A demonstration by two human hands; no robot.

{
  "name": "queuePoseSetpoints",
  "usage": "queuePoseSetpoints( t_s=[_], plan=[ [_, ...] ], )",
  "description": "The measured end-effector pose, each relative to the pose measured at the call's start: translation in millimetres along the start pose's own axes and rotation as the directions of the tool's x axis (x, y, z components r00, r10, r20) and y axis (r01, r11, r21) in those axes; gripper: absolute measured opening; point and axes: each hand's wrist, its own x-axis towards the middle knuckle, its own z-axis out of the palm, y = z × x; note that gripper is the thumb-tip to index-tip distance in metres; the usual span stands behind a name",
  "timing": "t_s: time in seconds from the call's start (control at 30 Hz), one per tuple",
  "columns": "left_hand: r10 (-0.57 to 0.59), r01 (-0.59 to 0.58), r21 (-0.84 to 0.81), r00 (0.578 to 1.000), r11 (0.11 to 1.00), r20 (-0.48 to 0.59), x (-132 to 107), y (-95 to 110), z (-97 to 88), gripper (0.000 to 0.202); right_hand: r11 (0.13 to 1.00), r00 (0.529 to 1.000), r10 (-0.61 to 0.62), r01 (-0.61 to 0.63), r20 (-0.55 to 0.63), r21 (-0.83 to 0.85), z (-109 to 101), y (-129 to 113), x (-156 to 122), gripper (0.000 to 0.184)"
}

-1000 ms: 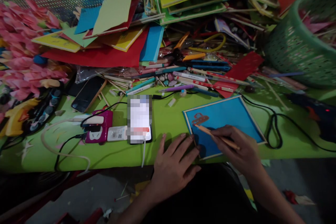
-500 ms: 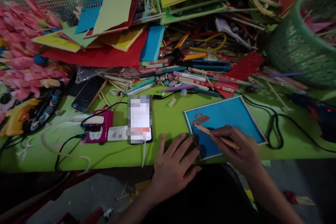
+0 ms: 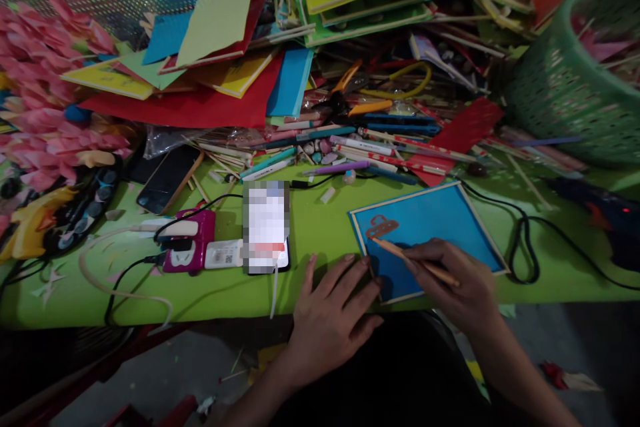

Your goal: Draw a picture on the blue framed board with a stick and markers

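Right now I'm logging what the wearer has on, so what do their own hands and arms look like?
The left hand and right hand show no gloves, rings or watch. The left forearm and right forearm show no sleeves. Dark clothing shows between them.

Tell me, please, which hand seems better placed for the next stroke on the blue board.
Probably the right hand: it holds a slender tool, tip at the brown drawing; the left hand, holding none, lies at the edge of the blue board.
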Motion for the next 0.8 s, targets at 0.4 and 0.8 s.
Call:
queuePoseSetpoints(
  t_s=[0.4, 0.8],
  plan=[
    [-0.005, 0.005, -0.010, 1.000, 1.000, 0.004, -0.3, -0.1, 0.4, 0.039, 1.000, 1.000, -0.014, 0.014, 0.010, 0.005, 0.4, 0.0, 0.9, 0.004],
    [0.003, -0.003, 0.016, 1.000, 1.000, 0.007, 0.5, 0.8, 0.2, 0.039, 1.000, 1.000, 0.011, -0.012, -0.021, -0.024, 1.2, -0.3, 0.5, 0.003]
  ],
)
